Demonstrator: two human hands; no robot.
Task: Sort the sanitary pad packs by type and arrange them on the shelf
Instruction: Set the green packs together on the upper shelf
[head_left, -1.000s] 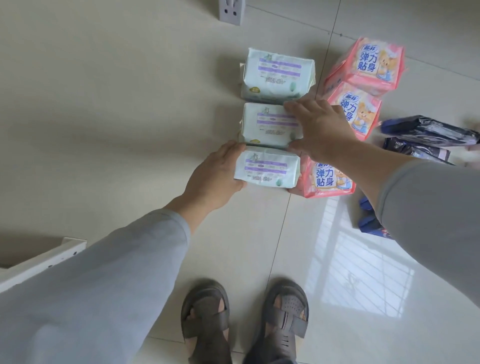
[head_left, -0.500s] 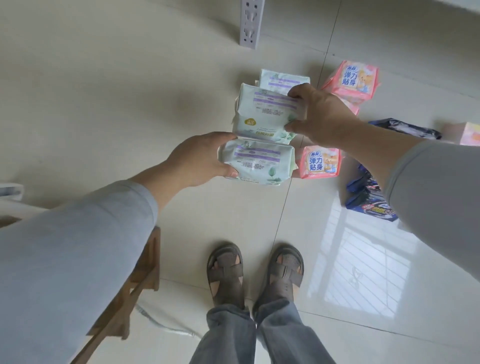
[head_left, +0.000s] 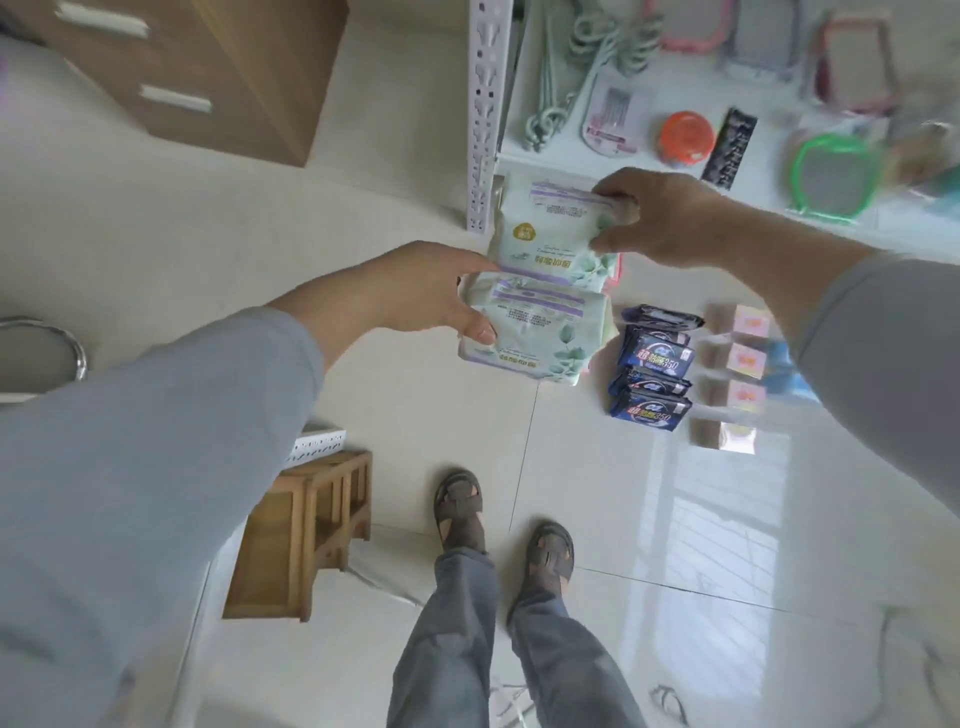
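left hand (head_left: 415, 291) fingers and thumb clamp lower green pad pack (head_left: 540, 332) above the floor | right hand (head_left: 660, 218) pinches upper green pad pack (head_left: 545, 228) by white shelf (head_left: 597, 156) edge | dark-blue packs (head_left: 654, 379) on floor tiles (head_left: 363, 208), right

A home room or small shop: glossy tiled floor (head_left: 623, 519), white slotted shelf (head_left: 571, 156) of household goods at 12 o'clock, wooden drawer cabinet (head_left: 218, 67) at 10 o'clock.

1. The two dark blue packs (head_left: 655, 384) on the floor each carry the number "350" in large print after Chinese characters too blurred to read.
2. Printing on the pale green packs (head_left: 540, 332) is too small and blurred to read.
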